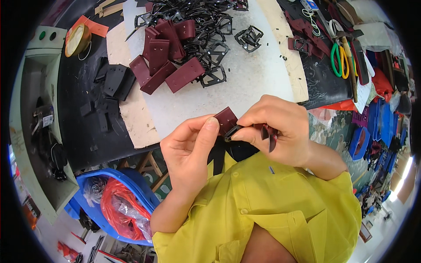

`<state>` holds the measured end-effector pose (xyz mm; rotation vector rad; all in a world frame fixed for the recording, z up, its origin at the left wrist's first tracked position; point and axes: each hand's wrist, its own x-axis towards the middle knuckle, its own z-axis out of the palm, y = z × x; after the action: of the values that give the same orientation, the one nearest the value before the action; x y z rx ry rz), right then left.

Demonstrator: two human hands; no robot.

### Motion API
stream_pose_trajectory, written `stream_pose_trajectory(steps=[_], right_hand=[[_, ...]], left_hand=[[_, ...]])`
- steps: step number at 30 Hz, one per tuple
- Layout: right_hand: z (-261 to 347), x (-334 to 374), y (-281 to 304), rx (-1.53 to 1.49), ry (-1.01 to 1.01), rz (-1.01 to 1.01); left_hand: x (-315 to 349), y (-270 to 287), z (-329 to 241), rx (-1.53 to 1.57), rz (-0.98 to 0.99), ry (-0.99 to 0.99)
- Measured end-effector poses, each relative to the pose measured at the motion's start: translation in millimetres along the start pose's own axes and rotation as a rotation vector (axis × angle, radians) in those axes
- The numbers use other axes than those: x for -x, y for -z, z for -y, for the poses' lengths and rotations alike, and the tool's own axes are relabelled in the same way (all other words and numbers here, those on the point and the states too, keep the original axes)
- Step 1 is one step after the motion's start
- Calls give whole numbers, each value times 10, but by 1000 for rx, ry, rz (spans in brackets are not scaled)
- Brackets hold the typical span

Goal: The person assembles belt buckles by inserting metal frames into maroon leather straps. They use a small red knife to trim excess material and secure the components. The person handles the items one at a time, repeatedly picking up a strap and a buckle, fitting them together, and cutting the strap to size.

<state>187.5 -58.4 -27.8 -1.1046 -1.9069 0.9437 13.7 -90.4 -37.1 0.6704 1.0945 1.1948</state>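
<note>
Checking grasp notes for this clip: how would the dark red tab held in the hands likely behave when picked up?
The dark red tab looks flat and thin, so probably light. Pinched between left hand and right hand, it shows no droop, so likely fairly stiff. Its matte surface suggests little slipping.

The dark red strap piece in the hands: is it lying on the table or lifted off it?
Lifted. Both the left hand and the right hand pinch the dark red strap piece above the table edge.

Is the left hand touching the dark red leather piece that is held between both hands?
Touching. In the head view, the left hand presses its thumb tip against the edge of the dark red leather piece, with no gap visible; the right hand pinches its other side.
</note>
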Motion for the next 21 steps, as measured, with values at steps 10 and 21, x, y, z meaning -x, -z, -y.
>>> stream_pose_trajectory(steps=[10,21], right_hand=[[-7,71,-97,-48,-37,-95],[-39,115,-157,19,122,-142]], left_hand=[[96,-45,90,103,-75,47],[188,-73,147,-70,-92,-100]])
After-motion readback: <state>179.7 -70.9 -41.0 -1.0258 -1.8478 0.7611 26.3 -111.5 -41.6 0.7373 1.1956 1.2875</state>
